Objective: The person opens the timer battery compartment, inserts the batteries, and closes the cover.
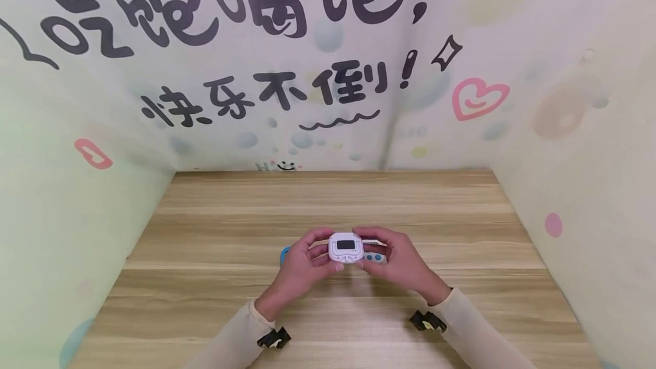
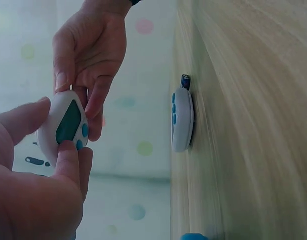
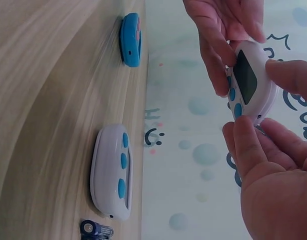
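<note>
Two hands, one gadget held up between them.
My view: left hand (image 1: 301, 266) and right hand (image 1: 404, 259) pinch opposite ends of a rounded white plastic gadget (image 1: 345, 246), long axis hand to hand; a blue-buttoned white gadget (image 3: 107, 172) lies beyond, nearer the right.

Back wall (image 1: 220, 144): bright, even light across the head view!
Tabletop (image 1: 169, 278): there's pale sheen low down, soft shadow mid-table.
White device (image 1: 345, 247): clear outline, tiny markings unreadable.
Wrist views: 2 dimmer, cooler, hazier pictures, wood grain (image 2: 238, 70) bowing!
</note>
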Motion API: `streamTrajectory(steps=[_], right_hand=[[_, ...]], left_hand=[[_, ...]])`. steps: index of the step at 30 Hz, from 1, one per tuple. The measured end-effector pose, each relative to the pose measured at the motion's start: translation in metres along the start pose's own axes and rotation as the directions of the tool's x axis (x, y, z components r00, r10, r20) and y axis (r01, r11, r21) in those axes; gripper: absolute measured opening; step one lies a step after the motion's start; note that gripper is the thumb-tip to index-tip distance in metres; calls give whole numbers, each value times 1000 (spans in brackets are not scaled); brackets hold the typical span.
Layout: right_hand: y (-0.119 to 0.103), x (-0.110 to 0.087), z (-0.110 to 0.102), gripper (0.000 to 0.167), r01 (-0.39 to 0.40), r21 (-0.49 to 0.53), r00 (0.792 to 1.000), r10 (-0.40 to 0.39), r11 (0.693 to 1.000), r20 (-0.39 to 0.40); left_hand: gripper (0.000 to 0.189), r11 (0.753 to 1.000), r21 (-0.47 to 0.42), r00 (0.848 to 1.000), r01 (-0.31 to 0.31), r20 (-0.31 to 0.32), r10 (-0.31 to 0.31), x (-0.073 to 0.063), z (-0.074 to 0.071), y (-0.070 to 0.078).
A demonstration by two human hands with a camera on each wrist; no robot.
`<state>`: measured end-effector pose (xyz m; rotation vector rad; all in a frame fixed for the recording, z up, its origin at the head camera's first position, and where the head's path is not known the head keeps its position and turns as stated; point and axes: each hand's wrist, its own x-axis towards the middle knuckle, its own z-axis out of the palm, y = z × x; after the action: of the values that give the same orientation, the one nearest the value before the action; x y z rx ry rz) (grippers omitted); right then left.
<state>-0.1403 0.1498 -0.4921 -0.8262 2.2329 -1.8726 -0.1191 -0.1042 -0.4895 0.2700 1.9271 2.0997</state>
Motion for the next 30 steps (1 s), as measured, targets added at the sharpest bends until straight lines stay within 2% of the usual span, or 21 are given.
streamTrajectory(steps=[5, 9, 14, 19, 25, 30], right_hand=[[-2, 0, 1, 63, -20, -15, 1000, 20, 1000, 5], [-3, 0, 2, 63, -23, -38, 1000, 24, 999, 13], [-2, 0, 4, 68, -9, -108, 1000, 11, 994, 25], [-2, 1, 4, 73, 1, -163, 1000, 3, 987, 21], [-3, 1, 2, 63, 18, -195, 1000, -16, 981, 12], [-2, 1, 3, 48, -12, -174, 1000, 15, 985, 12]], left_hand=[[70, 1000, 3, 1000, 24, -14, -24, -1, 1, -1], [71, 1000, 17, 1000, 26, 1, -26, -2, 0, -1], [74, 999, 46, 999, -20, 41, 18, -3, 0, -2], [64, 996, 66, 998, -53, 39, 50, -3, 0, -5], [53, 998, -30, 994, -47, 101, 50, -3, -2, -7], [50, 996, -92, 989, -22, 146, 35, -5, -3, -7]])
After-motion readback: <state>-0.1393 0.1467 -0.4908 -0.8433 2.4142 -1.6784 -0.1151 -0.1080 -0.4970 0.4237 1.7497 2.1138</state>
